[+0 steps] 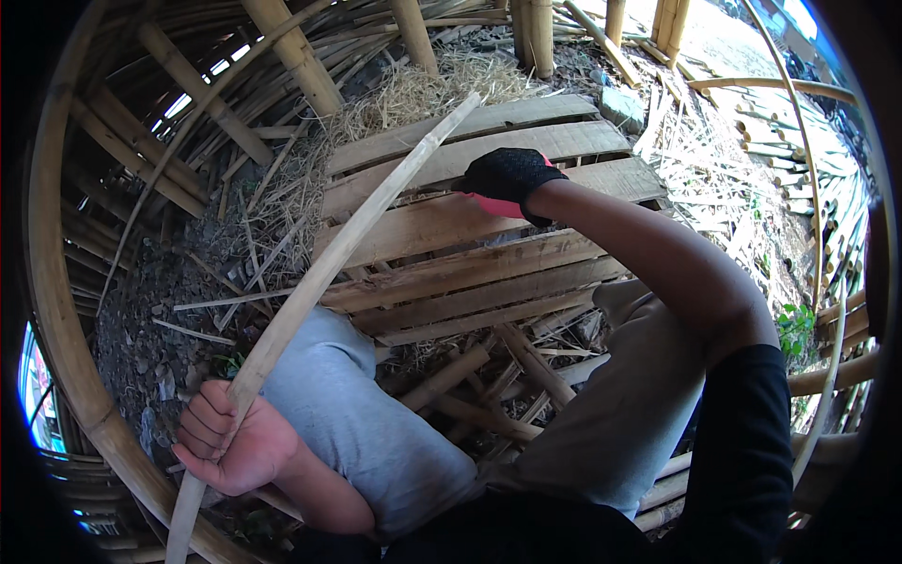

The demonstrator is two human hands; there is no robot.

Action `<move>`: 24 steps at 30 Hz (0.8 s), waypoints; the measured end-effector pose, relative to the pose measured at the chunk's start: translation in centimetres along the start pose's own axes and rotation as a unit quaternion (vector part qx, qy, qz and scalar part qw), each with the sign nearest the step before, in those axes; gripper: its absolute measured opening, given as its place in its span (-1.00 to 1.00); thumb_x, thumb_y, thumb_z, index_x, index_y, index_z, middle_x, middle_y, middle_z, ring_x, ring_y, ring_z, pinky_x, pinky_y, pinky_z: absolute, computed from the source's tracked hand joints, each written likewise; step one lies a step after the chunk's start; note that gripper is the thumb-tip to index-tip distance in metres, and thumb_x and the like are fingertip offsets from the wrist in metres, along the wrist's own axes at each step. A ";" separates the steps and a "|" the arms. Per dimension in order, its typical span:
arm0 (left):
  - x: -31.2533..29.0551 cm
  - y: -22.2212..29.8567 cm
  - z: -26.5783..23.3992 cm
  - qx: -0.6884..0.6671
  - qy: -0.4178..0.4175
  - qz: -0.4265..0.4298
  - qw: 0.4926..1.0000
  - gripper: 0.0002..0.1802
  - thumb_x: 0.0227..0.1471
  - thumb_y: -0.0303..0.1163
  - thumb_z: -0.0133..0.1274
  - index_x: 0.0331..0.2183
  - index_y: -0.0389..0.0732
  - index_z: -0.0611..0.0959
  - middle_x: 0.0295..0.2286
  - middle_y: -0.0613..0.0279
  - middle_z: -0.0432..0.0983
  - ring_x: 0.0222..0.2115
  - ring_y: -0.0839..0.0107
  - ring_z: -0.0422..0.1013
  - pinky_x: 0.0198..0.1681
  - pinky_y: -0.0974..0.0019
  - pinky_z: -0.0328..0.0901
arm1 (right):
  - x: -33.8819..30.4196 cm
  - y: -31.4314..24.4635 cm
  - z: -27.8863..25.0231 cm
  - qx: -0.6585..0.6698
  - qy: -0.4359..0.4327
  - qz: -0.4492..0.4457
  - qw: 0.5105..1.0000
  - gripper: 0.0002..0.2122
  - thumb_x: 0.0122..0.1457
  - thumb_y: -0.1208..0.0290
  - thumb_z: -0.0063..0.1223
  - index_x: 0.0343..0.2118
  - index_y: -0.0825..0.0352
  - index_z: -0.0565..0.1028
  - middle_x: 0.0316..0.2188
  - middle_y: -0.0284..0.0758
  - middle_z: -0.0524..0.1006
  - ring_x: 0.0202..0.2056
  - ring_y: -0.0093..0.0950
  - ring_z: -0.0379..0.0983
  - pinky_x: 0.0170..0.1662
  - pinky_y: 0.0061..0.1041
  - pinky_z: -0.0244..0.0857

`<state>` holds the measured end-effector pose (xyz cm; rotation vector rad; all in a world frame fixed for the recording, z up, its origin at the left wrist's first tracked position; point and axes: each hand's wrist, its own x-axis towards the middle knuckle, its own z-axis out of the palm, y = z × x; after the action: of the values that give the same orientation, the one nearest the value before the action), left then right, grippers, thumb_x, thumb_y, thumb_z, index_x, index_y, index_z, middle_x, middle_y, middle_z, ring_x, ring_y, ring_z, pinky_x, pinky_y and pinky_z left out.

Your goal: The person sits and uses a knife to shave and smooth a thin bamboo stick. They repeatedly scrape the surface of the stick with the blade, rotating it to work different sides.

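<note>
My bare left hand (246, 449) is closed round the lower part of a long, pale bamboo strip (324, 258). The strip slants up and to the right, and its far end lies over a low wooden slatted platform (554, 252). Over the middle of the platform is my right hand (509, 184), in a black and pink glove. Its fingers are curled closed and turned away, so what they hold, if anything, is hidden. A gap separates this hand from the strip.
My knees in grey trousers (362, 399) flank the platform's near side. Bamboo offcuts (451, 376) lie between them. Fibrous shavings (413, 99) heap behind the platform. Bamboo posts (296, 56) rise at the back, and a curved bamboo pole (56, 254) runs along the left. Cut poles (832, 226) are stacked right.
</note>
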<state>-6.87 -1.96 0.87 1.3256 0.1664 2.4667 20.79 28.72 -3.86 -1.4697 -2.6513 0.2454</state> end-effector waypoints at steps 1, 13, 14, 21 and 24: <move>0.0 -0.2 -0.2 -0.002 -0.001 0.002 1.000 -0.51 0.34 -0.27 -0.22 -0.67 0.05 0.15 -0.67 0.49 -0.03 -0.60 0.54 -0.06 -0.40 0.37 -0.03 | -0.1 -0.2 -0.2 -0.003 -0.003 -0.021 1.000 -0.55 0.32 -0.13 -0.18 -0.17 0.10 0.66 -0.16 -0.24 0.65 -0.09 -0.17 0.57 -0.01 -0.16 0.41; 0.4 -0.6 -0.6 0.024 -0.001 0.018 1.000 -0.53 0.33 -0.28 -0.24 -0.66 0.05 0.14 -0.68 0.48 -0.02 -0.58 0.53 -0.03 -0.37 0.36 0.00 | 1.7 -2.6 2.1 -0.008 0.033 -0.015 0.999 -0.60 0.35 -0.02 -0.20 -0.09 0.08 0.65 -0.18 -0.19 0.65 -0.11 -0.15 0.59 -0.06 -0.15 0.44; 0.4 -0.6 -0.7 0.023 -0.008 0.018 1.000 -0.53 0.33 -0.28 -0.24 -0.66 0.05 0.14 -0.68 0.48 -0.02 -0.58 0.53 -0.03 -0.37 0.36 0.01 | 1.7 -3.3 2.1 0.011 0.030 0.011 0.999 -0.60 0.35 0.00 -0.19 -0.11 0.10 0.66 -0.20 -0.17 0.66 -0.11 -0.14 0.59 -0.06 -0.14 0.45; 0.7 -0.6 -0.5 0.025 -0.012 0.014 1.000 -0.53 0.32 -0.29 -0.22 -0.66 0.05 0.15 -0.70 0.48 -0.01 -0.60 0.53 -0.02 -0.38 0.35 0.01 | 3.0 -5.4 1.6 -0.023 -0.004 -0.144 0.989 -0.61 0.27 -0.02 -0.06 -0.12 0.12 0.67 -0.10 -0.23 0.65 -0.04 -0.18 0.58 0.01 -0.19 0.43; 0.7 -0.5 -0.7 0.043 0.006 0.025 0.999 -0.53 0.31 -0.29 -0.21 -0.67 0.05 0.15 -0.70 0.48 -0.02 -0.60 0.53 -0.03 -0.38 0.35 0.01 | 3.0 -5.4 0.4 -0.004 -0.022 -0.135 0.991 -0.58 0.25 -0.06 -0.05 -0.10 0.14 0.67 -0.08 -0.21 0.64 -0.03 -0.18 0.57 0.05 -0.22 0.41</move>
<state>-7.67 -1.21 0.94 1.3656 0.2479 2.5346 14.66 28.39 -3.21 -1.0994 -2.8490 0.2456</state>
